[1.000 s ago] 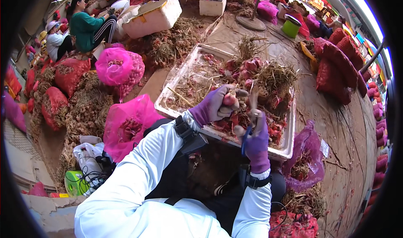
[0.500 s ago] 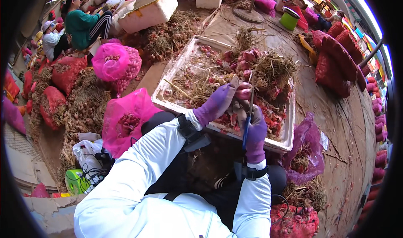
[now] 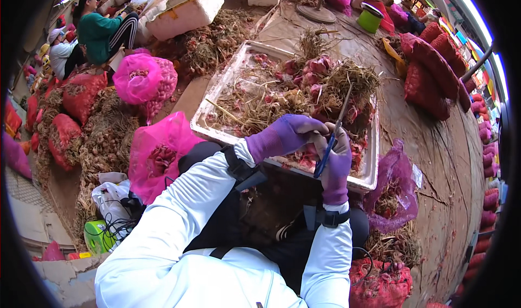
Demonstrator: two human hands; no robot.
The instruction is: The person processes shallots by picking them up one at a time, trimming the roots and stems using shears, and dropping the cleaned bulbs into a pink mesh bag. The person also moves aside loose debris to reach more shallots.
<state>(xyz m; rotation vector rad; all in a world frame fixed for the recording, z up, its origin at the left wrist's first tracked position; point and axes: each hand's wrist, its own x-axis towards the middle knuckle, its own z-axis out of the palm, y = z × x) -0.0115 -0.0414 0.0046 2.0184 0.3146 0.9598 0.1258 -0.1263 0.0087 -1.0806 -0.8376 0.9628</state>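
Both my hands wear purple gloves with greyish palms and meet over the near edge of a white foam tray (image 3: pixel 209 108). My right hand (image 3: pixel 335 161) is closed around blue-handled scissors (image 3: pixel 325 157), their blades pointing up and away over the tray. My left hand (image 3: pixel 287 136) has its fingers curled in against the right fingertips; whatever it pinches is hidden. Inside the tray, small red-purple shallots (image 3: pixel 317 69) lie with dry tangled stalks (image 3: pixel 353 80) and loose red skins. A bundle of straw-like stalks (image 3: pixel 313 45) rests at the far side.
Left of the tray are an open pink mesh bag (image 3: pixel 163 150) of shallots and a fuller pink bag (image 3: pixel 144 80). A purple mesh bag (image 3: pixel 392 194) stands at the right, above a red sack (image 3: pixel 382 283). Two people (image 3: pixel 97 34) sit at the far left by a foam box (image 3: pixel 187 8).
The shallots held between my hands no longer show there. My left hand has drawn slightly nearer, and the scissors have tilted to the right. The whole view has shifted a little.
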